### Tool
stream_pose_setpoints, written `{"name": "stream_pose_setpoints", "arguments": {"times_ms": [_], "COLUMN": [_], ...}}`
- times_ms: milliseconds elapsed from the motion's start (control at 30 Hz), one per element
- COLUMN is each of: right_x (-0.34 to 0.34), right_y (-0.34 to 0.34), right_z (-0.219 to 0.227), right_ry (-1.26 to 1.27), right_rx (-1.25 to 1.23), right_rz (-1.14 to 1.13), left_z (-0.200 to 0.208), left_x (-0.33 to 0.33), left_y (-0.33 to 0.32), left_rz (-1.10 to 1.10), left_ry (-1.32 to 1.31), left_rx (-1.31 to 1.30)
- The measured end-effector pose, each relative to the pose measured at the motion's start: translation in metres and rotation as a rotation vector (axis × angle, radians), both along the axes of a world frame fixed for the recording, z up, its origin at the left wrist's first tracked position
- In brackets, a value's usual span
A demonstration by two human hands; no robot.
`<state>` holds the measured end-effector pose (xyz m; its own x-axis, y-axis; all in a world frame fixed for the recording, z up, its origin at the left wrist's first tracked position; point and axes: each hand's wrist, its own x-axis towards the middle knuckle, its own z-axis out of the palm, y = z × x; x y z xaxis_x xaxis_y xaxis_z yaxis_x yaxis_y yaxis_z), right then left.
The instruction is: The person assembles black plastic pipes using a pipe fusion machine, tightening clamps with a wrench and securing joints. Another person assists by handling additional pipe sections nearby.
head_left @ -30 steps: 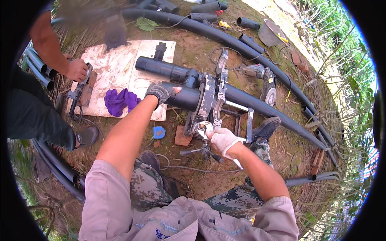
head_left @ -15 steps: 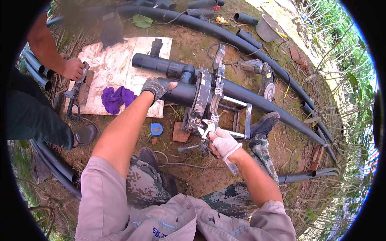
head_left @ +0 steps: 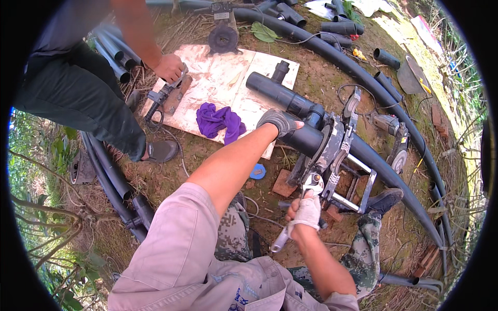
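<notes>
My left hand, in a dark grey fingerless glove, is wrapped over a short black pipe. That pipe sits in the metal ring clamp of a pipe-joining frame. My right hand, in a white glove, is closed on an adjustable wrench. Its jaws are at a bolt nut at the near side of the clamp, and its handle points down and to the left. Beyond my left hand lies a black tee fitting. A long black pipe runs out of the frame to the right.
On the left, a co-worker's hand is on a dark hand tool. A purple cloth lies on a white board. Nearby are a blue tape measure, a brick and a power tool with a disc.
The wrench handle has swung from pointing down-right to down-left, and my right hand with it. My left hand stays on the pipe. The view has turned left, so the scene sits further right.
</notes>
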<state>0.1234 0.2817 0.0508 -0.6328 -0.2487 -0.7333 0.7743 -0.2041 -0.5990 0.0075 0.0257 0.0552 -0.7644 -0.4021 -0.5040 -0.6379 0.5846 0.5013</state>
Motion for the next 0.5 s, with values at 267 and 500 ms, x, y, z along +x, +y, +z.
{"name": "stream_pose_setpoints", "arguments": {"times_ms": [267,500], "right_x": [-0.030,-0.122], "right_y": [0.061,0.069], "right_z": [0.015,0.047], "right_ry": [0.165,0.156], "right_rx": [0.171,0.218], "right_rz": [0.379,0.937], "left_z": [-0.021,-0.027], "left_x": [-0.012,-0.018], "left_y": [-0.001,-0.007], "left_rz": [0.029,0.106], "left_ry": [0.052,0.017], "left_rx": [-0.058,0.014]}}
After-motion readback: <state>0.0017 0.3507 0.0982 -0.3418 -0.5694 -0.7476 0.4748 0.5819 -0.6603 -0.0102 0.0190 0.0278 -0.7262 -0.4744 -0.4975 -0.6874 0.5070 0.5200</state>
